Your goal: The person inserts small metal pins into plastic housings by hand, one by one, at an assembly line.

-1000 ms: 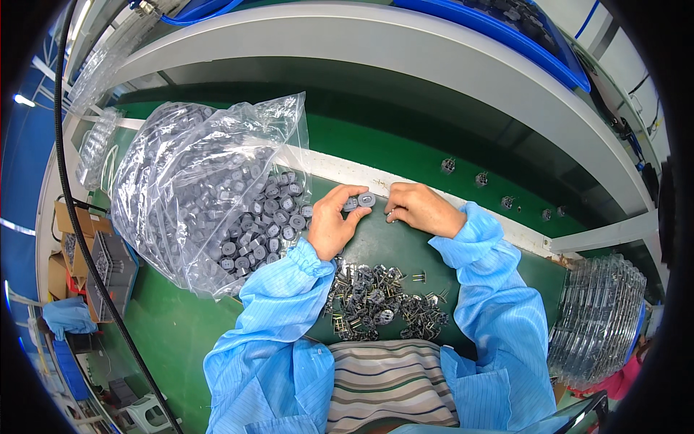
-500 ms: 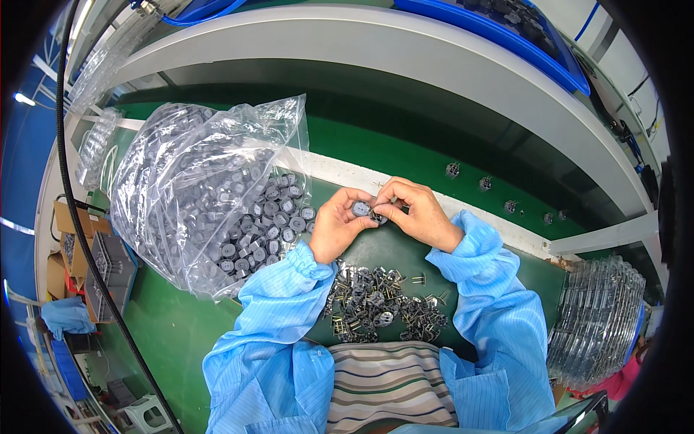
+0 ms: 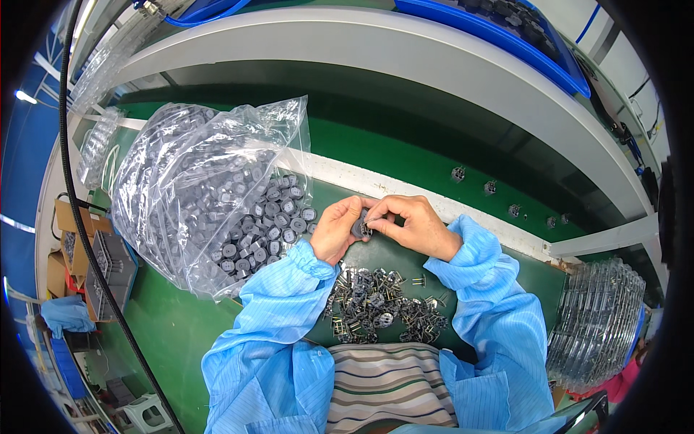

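Observation:
My left hand [image 3: 336,230] and my right hand [image 3: 412,224] meet above the green table [image 3: 166,325] and pinch one small grey round part [image 3: 359,228] between their fingertips. Just below them lies a pile of small dark metal-pinned parts [image 3: 379,315]. To the left a large clear plastic bag [image 3: 202,195] lies open, full of grey round parts, some spilling toward my left hand. Both forearms are in light blue sleeves.
A white rail [image 3: 434,199] runs across the table behind my hands, and several small dark parts [image 3: 490,188] sit on the green belt beyond it. Stacked clear trays [image 3: 596,322] stand at the right. Cardboard boxes [image 3: 69,239] lie at the left. A blue bin [image 3: 491,36] sits on the shelf above.
My right hand has drawn closer to the left, and both hands have come together on the small grey part, slightly nearer to me than a second ago.

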`<state>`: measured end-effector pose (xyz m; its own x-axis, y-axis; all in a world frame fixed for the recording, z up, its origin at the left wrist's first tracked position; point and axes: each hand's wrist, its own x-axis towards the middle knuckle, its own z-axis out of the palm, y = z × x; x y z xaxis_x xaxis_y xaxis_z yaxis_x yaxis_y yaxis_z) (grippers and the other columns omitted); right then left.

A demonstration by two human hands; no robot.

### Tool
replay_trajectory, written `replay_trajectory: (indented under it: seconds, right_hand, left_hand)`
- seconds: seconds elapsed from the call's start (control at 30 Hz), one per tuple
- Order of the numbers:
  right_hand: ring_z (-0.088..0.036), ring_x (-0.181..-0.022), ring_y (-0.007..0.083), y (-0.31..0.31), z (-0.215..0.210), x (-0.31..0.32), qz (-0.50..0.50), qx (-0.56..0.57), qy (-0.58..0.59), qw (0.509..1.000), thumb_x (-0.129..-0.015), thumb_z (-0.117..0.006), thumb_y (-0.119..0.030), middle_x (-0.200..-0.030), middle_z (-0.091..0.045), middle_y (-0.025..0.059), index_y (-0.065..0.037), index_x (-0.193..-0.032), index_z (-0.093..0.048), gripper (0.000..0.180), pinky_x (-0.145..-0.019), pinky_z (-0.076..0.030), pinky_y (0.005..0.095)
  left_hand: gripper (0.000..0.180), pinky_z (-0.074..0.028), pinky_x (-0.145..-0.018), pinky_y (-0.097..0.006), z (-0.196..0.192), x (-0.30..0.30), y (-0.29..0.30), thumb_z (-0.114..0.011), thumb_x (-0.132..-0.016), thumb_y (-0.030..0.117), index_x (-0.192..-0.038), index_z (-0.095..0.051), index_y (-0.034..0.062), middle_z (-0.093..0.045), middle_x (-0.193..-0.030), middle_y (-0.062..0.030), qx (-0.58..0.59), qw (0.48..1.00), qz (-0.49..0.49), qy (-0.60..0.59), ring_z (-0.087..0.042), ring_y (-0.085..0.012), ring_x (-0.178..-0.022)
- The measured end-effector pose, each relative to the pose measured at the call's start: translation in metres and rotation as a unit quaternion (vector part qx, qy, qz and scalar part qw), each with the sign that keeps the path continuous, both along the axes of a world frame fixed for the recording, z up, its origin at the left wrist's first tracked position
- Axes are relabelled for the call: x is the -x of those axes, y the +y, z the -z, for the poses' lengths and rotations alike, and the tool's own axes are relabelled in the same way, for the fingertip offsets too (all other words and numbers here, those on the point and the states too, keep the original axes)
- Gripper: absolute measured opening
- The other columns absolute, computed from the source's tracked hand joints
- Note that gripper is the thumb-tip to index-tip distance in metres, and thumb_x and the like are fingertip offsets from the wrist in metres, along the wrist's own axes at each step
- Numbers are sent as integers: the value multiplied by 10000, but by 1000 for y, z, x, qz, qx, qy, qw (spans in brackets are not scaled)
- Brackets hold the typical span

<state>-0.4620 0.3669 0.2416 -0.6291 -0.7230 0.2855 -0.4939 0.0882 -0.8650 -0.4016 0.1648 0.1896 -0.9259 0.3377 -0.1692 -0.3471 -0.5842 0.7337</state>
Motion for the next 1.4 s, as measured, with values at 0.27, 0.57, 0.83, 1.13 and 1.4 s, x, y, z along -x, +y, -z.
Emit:
replay_trajectory:
  seconds: [0.27, 0.57, 0.83, 1.13, 1.4]
  right_hand:
    - [-632, -813, 225, 7, 0, 18, 142, 14, 61, 988, -852, -749, -63, -861, -667, 57, -39, -882, -688, 72, -686, -476, 352]
    - [-595, -901, 218, 9, -15, 14, 67, -53, 291, 953, -751, -809, -76, -857, -637, 18, -89, -832, -679, 155, -845, -404, 381]
    - [-587, -879, 219, 11, -18, 14, 82, -63, 309, 946, -752, -807, -74, -839, -621, 19, -83, -820, -666, 157, -838, -410, 381]
    - [-583, -875, 233, 8, -19, 12, 65, -58, 361, 928, -761, -789, -78, -840, -601, 39, -65, -828, -640, 164, -848, -415, 405]
    - [-571, -872, 239, 5, -15, 8, 58, -51, 390, 918, -761, -780, -85, -844, -583, 47, -63, -826, -617, 177, -834, -418, 407]
  left_hand:
    - [500, -560, -733, -270, -9, -1, 8, -595, -994, -13, -1469, -440, -14, -594, -1196, -98, 171, 982, -20, 70, -660, -159, -957]
    - [466, -603, -721, -255, -16, 0, 9, -651, -933, -89, -1375, -506, -55, -636, -1226, -156, 224, 969, -20, 104, -724, -223, -1019]
    - [383, -614, -819, -263, -21, 0, 12, -658, -937, -84, -1313, -585, -70, -696, -1164, -159, 242, 964, -38, 101, -736, -220, -1004]
    - [351, -607, -800, -259, -14, -1, 12, -658, -931, -93, -1276, -604, -58, -722, -1047, -130, 265, 954, -62, 124, -743, -177, -917]
    - [307, -600, -775, -267, -11, -1, 7, -617, -924, -133, -1222, -585, -66, -706, -968, -111, 314, 937, -39, 147, -722, -163, -853]
